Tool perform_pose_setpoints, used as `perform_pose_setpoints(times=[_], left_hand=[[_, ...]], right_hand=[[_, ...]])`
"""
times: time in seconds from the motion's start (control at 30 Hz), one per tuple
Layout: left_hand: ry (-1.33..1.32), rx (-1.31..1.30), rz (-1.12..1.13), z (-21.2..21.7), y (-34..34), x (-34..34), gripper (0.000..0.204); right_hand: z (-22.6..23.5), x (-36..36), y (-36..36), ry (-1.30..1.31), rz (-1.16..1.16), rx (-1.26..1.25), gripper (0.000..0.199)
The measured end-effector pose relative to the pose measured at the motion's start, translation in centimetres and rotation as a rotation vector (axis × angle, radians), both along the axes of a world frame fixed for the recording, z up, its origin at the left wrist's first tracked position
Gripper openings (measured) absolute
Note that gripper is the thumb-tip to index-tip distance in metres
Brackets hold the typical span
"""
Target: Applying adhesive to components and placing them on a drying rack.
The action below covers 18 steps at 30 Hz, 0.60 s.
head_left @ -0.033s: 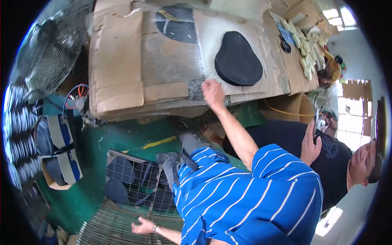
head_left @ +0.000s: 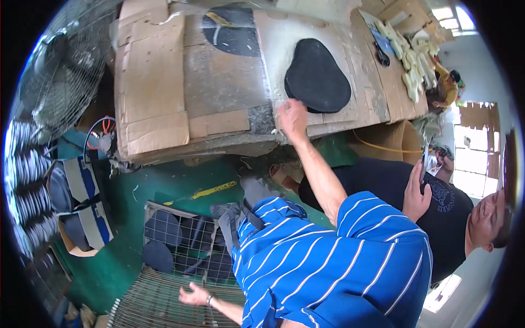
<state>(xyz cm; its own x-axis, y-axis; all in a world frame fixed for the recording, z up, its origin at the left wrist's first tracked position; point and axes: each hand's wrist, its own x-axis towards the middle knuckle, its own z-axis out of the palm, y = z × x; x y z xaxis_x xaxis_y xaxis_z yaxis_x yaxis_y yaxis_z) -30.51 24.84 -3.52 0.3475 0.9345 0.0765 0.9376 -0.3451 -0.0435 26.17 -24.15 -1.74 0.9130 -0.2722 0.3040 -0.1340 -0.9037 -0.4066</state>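
A thick black pad [head_left: 318, 76], rounded and pear-shaped, lies on the cardboard-covered table [head_left: 216, 82]. At its near left edge is my right hand [head_left: 293, 116], the fingers curled in and overlapping the rim. Whatever those fingers hold, if anything, is hidden. Low in the view, my left hand [head_left: 194, 295] hangs over a wire rack [head_left: 158, 295], palm partly up and fingers apart, with nothing in it. Behind that hand, round black pads [head_left: 163, 227] show through a wire grid on the floor.
A large caged fan [head_left: 63, 71] stands at the far left above stacked discs [head_left: 27, 191] and cartons [head_left: 82, 229]. A person in black [head_left: 383, 191] with a phone is close on the right. White pieces [head_left: 415, 71] line the table's far right; another person [head_left: 449, 90] is beyond.
My right hand has shifted slightly right and come up against the black pad's edge. My left hand stays nearly where it was, fingers still apart. The whole view has tilted a little.
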Motion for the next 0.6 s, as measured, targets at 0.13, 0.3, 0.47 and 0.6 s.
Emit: perform_pose_setpoints(times=[0.13, 0.3, 0.47, 0.6], left_hand=[[-0.171, -0.542, -0.148, -5.8, -4.4, 4.4, 0.049], [-0.486, -1.016, 0.268, -8.1, -7.2, 7.3, 0.046], [-0.642, -1.123, 0.382, -8.5, -7.8, 8.5, 0.044], [-0.659, -1.165, 0.264, -8.6, -7.5, 11.4, 0.041]], right_hand=[[-0.7, 1.9, -8.4, 0.157, -0.257, -0.155, 0.038], [-0.3, 4.5, -13.5, 0.431, -0.239, 0.029, 0.040], [3.5, 8.1, -17.6, 0.707, -0.250, 0.103, 0.027], [7.3, 13.7, -18.5, 0.576, -0.117, -0.215, 0.024]])
